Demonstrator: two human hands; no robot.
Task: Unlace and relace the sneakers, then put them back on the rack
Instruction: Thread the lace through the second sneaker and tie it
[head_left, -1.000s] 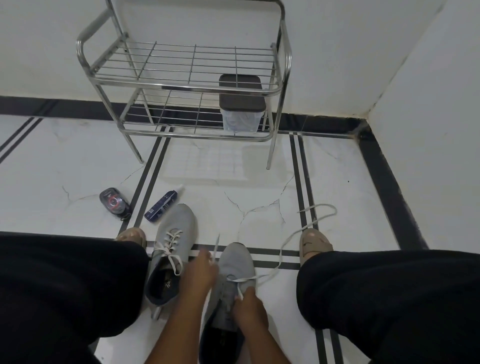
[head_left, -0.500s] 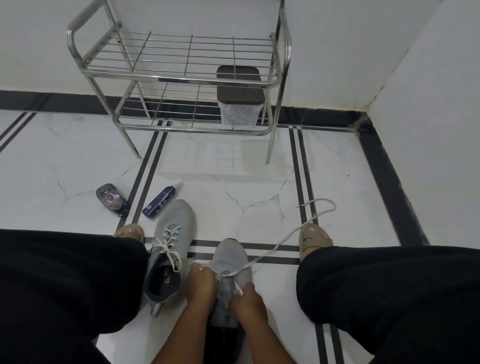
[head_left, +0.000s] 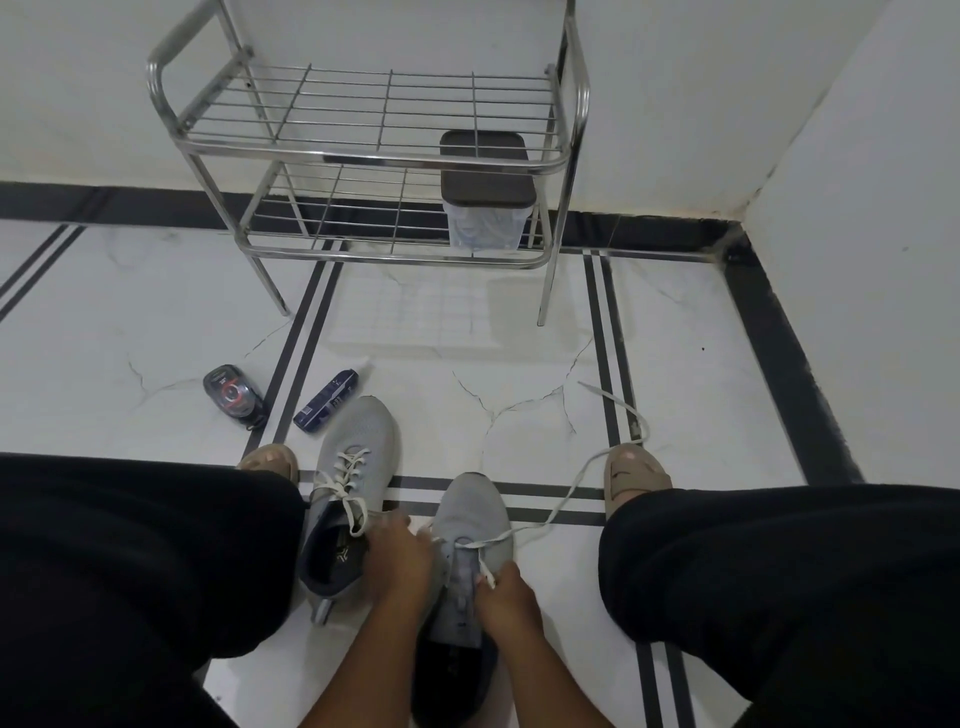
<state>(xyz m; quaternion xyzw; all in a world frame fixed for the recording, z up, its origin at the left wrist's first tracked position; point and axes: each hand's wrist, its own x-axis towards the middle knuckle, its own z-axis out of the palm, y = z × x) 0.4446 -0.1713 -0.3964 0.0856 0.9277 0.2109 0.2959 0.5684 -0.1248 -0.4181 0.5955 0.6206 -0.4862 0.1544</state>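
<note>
A white marble-look floor (head_left: 519, 364) with black inlaid stripes runs to a corner where two white walls meet, a black skirting band along their base. Against the far wall stands one steel rack (head_left: 374, 156) with two wire shelves; on its lower shelf, at the right end, sits one clear container with a dark lid (head_left: 485, 192).

Two grey sneakers lie on the floor between the person's knees. The left sneaker (head_left: 353, 467) is laced, its toe pointing toward the rack. The right sneaker (head_left: 470, 551) is only threaded at the lowest eyelets; its one white lace (head_left: 576, 483) trails off to the right across the floor, past a beige slipper (head_left: 636, 473). A second slipper (head_left: 270, 460) peeks out beside the left knee.

The left hand (head_left: 397, 561) is curled over the left side of the right sneaker's throat, gripping it. The right hand (head_left: 506, 597) pinches the near end of the lace at the sneaker's right eyelet row. Both forearms reach in from the near edge.

Two small items lie left of the sneakers: one round dark tin (head_left: 231, 389) and one blue tube (head_left: 327, 399). Bare floor lies open between the sneakers and the rack's legs.
</note>
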